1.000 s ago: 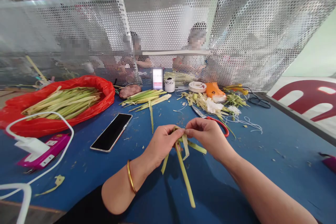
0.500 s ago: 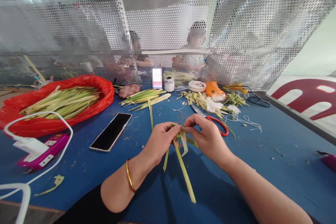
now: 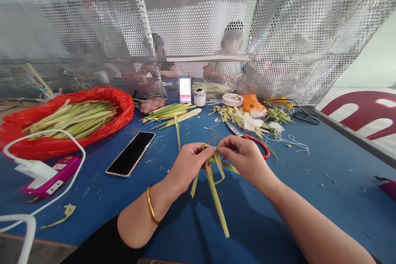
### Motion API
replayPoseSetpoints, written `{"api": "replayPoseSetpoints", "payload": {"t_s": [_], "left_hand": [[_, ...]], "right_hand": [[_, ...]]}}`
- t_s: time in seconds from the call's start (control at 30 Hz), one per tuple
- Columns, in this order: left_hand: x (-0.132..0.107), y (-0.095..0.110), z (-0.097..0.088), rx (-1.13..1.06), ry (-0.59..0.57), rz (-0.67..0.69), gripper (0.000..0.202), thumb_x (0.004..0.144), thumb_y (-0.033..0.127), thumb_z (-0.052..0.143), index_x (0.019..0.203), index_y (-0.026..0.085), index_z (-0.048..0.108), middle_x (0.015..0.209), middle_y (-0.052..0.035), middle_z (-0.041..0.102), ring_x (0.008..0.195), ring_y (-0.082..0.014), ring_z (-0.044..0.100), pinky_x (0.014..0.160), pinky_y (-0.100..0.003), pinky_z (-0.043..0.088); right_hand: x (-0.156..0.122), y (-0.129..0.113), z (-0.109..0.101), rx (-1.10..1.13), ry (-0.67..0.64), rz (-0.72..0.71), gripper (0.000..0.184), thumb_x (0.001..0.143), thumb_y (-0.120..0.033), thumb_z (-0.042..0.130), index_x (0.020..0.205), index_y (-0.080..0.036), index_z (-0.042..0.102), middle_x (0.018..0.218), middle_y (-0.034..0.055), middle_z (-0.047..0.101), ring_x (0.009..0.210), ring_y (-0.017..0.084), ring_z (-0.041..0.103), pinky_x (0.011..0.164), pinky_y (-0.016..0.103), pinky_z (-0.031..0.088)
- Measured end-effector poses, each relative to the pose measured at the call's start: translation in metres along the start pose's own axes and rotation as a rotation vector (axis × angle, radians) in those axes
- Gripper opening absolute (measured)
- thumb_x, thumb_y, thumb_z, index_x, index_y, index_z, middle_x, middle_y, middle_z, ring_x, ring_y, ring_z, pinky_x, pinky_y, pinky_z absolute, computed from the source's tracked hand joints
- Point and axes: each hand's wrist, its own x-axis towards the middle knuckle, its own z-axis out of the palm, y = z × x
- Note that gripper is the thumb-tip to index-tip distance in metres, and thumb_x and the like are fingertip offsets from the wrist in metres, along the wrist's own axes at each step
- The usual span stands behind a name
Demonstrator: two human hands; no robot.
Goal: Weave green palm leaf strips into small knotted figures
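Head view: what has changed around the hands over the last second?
The leaf strip jutting rightward has shifted slightly left, and less of it shows. The left hand and right hand still pinch the leaf bundle; phone and scissors stayed put.

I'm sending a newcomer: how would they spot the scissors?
On the blue table, find the heap of plant scraps right of centre. The scissors lie at its near side, partly behind the right hand; their red handle sets them apart from the pale scraps.
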Motion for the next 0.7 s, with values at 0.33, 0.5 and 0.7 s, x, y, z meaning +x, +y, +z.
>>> {"api": "replayPoseSetpoints", "payload": {"t_s": [0.33,0.5,0.7], "left_hand": [[0.0003,0.001,-0.0008,0.065,0.0,0.002,0.021,0.075,0.034,0.065,0.069,0.014,0.066,0.062,0.0,0.06,0.052,-0.0102,0.055,0.05,-0.021,0.044],[0.0006,-0.0005,0.0002,-0.019,0.015,-0.023,0.02,0.072,0.032,0.067,0.066,0.013,0.065,0.057,0.0017,0.056,0.047,-0.0067,0.047,0.046,-0.019,0.041],[0.0007,-0.001,0.0014,-0.048,0.037,-0.024,0.021,0.071,0.033,0.069,0.066,0.013,0.064,0.057,0.0024,0.055,0.047,-0.0061,0.046,0.045,-0.019,0.04]], "right_hand": [[0.0004,-0.0012,0.0013,0.139,-0.037,0.131,0.017,0.073,-0.034,0.064,0.068,-0.018,0.06,0.062,-0.0004,0.058,0.059,0.013,0.05,0.053,0.025,0.04],[-0.001,0.0004,0.0013,-0.028,-0.062,-0.067,0.012,0.081,-0.026,0.055,0.071,-0.019,0.055,0.063,-0.002,0.053,0.06,0.013,0.046,0.055,0.025,0.037],[-0.004,0.0014,0.0036,-0.345,0.035,-0.381,0.012,0.086,-0.013,0.047,0.076,-0.021,0.049,0.076,0.0027,0.056,0.071,0.016,0.051,0.063,0.028,0.039]]}}
